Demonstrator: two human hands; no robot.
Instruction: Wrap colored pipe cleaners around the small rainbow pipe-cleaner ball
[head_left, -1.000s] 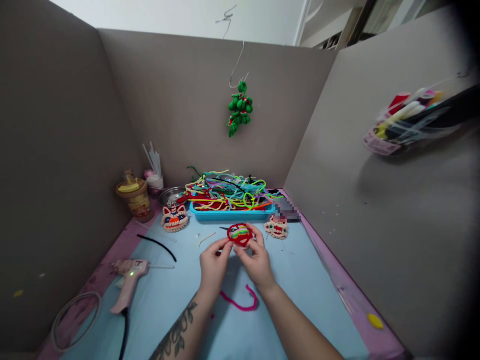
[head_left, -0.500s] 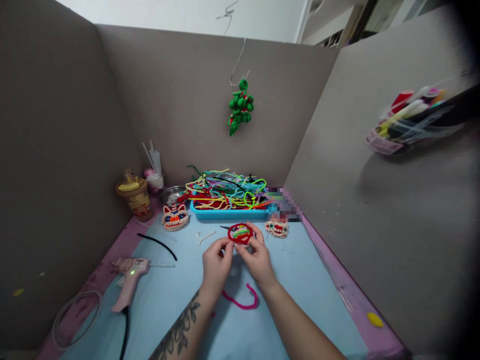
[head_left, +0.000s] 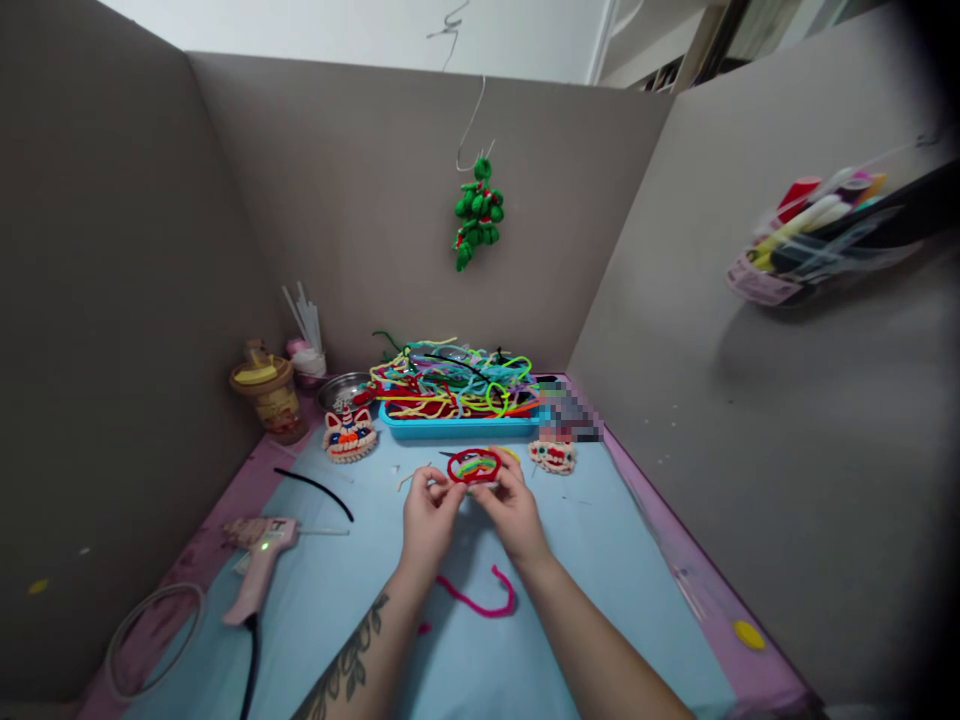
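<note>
Between my two hands is a small round pipe-cleaner piece (head_left: pixel 474 467) with a red rim and green, yellow and other coloured strands inside. My left hand (head_left: pixel 433 515) pinches its lower left edge. On the right side, my right hand (head_left: pixel 512 510) grips it with thumb and fingers. The piece is held tilted above the table. Below my hands lies a curved magenta pipe cleaner (head_left: pixel 491 610). Partly hidden behind the round piece is a dark pointed tool tip (head_left: pixel 445 455). A short cream strip (head_left: pixel 409 478) rests near my left fingers.
A blue tray (head_left: pixel 457 430) heaped with pipe cleaners stands at the back. Two pipe-cleaner faces flank it, left (head_left: pixel 349 436) and right (head_left: pixel 553 456). A pink glue gun (head_left: pixel 259 565), black pipe cleaner (head_left: pixel 315 490) and cup (head_left: pixel 271 400) are left. A green ornament (head_left: pixel 478 215) hangs ahead.
The round piece has tipped, so its face shows flatter, and it has shifted slightly left. A bit of yellow now shows by my right fingers. Both hands keep hold of the piece.
</note>
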